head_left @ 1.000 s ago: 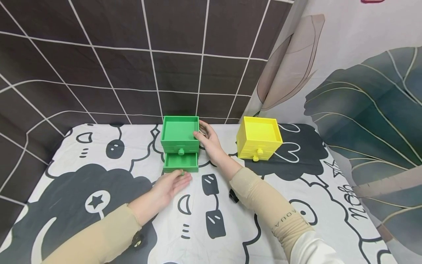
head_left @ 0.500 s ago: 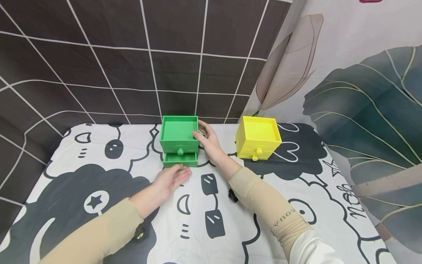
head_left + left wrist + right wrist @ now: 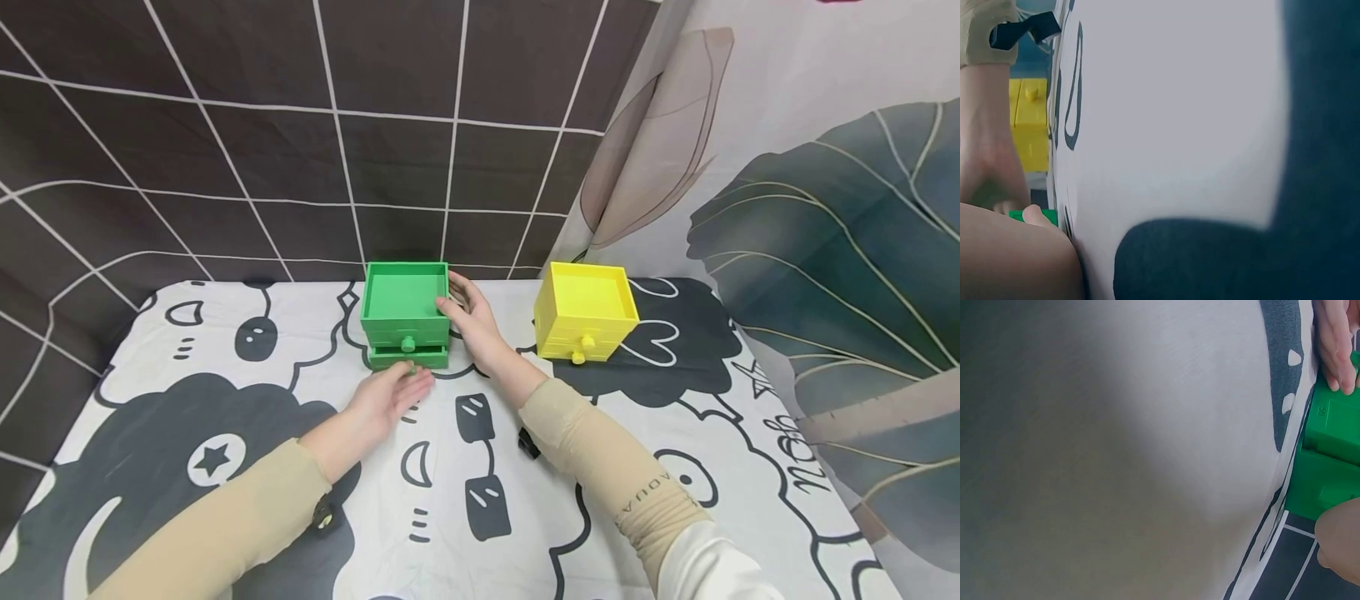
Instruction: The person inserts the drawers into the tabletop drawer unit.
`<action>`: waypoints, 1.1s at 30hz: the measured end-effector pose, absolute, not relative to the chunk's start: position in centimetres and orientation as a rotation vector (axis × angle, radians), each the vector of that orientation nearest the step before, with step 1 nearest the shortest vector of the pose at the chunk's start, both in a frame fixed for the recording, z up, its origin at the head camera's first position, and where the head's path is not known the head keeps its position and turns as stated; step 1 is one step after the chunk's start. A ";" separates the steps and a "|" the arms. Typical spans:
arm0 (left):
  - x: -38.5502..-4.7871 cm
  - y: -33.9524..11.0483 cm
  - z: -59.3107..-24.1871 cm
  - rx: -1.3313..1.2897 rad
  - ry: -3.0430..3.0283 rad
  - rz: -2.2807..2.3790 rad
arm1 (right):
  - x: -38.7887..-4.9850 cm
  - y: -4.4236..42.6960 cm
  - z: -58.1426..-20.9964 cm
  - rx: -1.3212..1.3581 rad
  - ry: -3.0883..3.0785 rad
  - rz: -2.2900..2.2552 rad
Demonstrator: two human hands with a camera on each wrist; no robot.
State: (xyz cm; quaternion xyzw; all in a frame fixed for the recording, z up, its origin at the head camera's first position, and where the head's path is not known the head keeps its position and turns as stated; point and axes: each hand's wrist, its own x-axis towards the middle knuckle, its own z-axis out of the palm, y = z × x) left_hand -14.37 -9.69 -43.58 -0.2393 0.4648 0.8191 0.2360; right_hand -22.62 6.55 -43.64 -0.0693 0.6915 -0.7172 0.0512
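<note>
A small green drawer cabinet (image 3: pixel 406 296) stands on the patterned cloth, its lower drawer (image 3: pixel 427 358) slightly pulled out. My left hand (image 3: pixel 378 402) is at the front of that drawer, thumb and index finger at the small knob (image 3: pixel 411 368), other fingers stretched out. On the cabinet's right side my right hand (image 3: pixel 472 321) steadies it, thumb over the top rim and fingers along the side wall. From the right wrist, the green cabinet (image 3: pixel 1329 478) shows between both hands. In the left wrist view, only a little green drawer (image 3: pixel 1050 216) shows past the thumb.
A yellow drawer cabinet (image 3: pixel 587 312) with two round knobs stands to the right, drawers shut. Behind both hangs a dark cloth with a white grid (image 3: pixel 300 150). A leaf-print curtain (image 3: pixel 847 250) hangs on the right. Black-and-white cartoon cloth (image 3: pixel 420 508) covers the surface.
The green lower drawer has slid inward, from well out to nearly closed. My left hand has moved forward with it; the right hand has stayed at the cabinet's side.
</note>
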 end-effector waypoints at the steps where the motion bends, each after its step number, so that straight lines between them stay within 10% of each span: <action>1: -14.4 -9.7 -43.6 -0.652 1.269 2.250 | -22.6 6.5 -43.7 -0.211 2.104 -2.181; 33: -15.7 -9.5 -43.6 -0.661 1.265 2.257 | -22.7 6.6 -43.8 -0.211 2.119 -2.164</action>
